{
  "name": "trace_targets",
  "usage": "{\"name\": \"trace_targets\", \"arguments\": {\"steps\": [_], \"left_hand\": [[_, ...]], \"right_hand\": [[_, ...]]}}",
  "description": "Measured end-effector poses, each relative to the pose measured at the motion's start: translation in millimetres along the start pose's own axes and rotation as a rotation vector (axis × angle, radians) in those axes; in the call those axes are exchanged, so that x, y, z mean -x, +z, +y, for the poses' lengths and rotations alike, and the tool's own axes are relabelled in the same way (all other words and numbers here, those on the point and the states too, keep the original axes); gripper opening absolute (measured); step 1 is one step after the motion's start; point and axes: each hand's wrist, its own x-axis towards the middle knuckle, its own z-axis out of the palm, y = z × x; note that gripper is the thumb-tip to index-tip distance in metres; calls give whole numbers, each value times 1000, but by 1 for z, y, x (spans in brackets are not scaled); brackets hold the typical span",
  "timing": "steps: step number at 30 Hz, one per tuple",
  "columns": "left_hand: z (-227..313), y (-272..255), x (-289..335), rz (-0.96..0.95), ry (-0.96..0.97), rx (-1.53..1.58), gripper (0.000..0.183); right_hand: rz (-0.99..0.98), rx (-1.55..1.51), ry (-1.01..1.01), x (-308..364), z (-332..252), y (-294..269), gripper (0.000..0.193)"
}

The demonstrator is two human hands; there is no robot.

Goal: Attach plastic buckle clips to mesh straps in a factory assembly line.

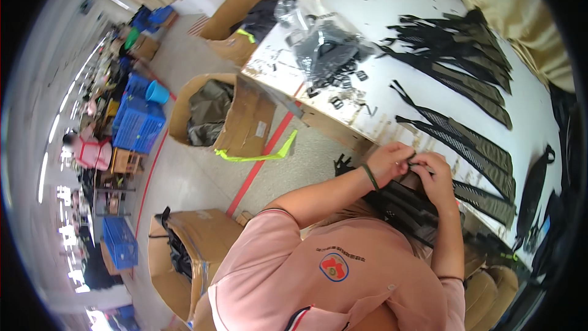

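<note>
The person is working at the near edge of the white surface (392, 18), both hands meeting over a black mesh strap (398, 199) that is hanging from the edge toward the lap. The left hand (387, 162), a dark band on its wrist, is pinching the strap's top end; the right hand (436, 175), just beside it at 3 o'clock, is pinching the same end, fingertips touching. What sits between the fingers is too small to tell. The step looks like fitting or threading that end. At 12 o'clock a clear bag of 1 heap of black buckles (324, 49) is lying; at 2 o'clock more straps (465, 141) are lying in rows.
</note>
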Motion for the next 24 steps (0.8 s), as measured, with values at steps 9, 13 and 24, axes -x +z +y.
{"name": "trace_targets", "arguments": {"steps": [9, 13, 24], "left_hand": [[0, 3, 2, 40, 209, -338, 12], [9, 3, 0, 96, 409, -480, 8], [10, 18, 10, -20, 530, -671, 9]], "right_hand": [[189, 49, -106, -1, -9, 11, 13], [54, -525, 215, 1, -6, 14, 12], [200, -615, 512, 3, 9, 18, 25]]}}
